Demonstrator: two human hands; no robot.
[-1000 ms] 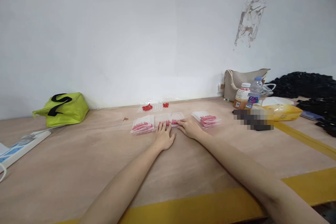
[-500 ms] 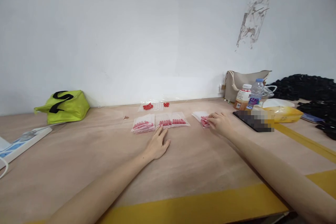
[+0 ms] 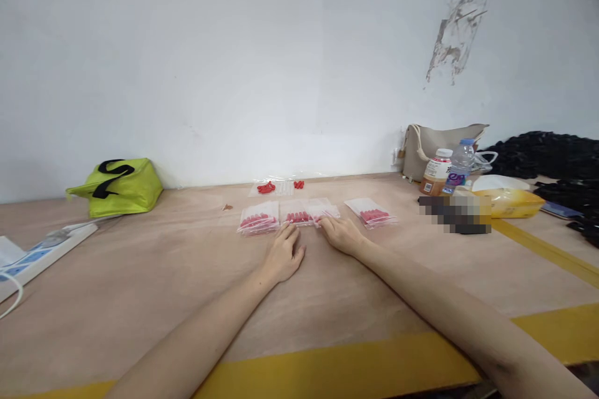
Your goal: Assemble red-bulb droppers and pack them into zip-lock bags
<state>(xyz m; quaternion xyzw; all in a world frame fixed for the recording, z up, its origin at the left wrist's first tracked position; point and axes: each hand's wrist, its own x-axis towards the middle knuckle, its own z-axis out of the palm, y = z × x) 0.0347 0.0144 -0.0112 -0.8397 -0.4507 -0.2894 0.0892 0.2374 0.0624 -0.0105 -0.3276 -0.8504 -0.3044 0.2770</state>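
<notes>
Small clear plastic bags with red, finger-shaped pieces lie in a row on the table. My left hand [image 3: 283, 257] rests flat, fingers stretched out and thumb apart, its fingertips at the near edge of the middle bag [image 3: 294, 209]. My right hand [image 3: 342, 234] has its fingers closed at the near edge of the bag [image 3: 322, 207] just right of that one, partly covering its red pieces. Left of both hands is a stack of filled bags [image 3: 259, 215]. Farther right lies another pile of filled bags [image 3: 369, 211], apart from my hands.
Loose red pieces [image 3: 266, 187] lie on clear plastic by the wall. A lime-green bag [image 3: 124, 190] and a power strip [image 3: 47, 259] are at left. At right are bottles [image 3: 436, 173], a grey bag [image 3: 414, 162], a yellow tissue pack [image 3: 515, 202] and a blurred dark object [image 3: 453, 215].
My right hand has moved left from the right-hand pile to the bag beside the middle one. The pile it left now lies uncovered. My left hand has stayed in place.
</notes>
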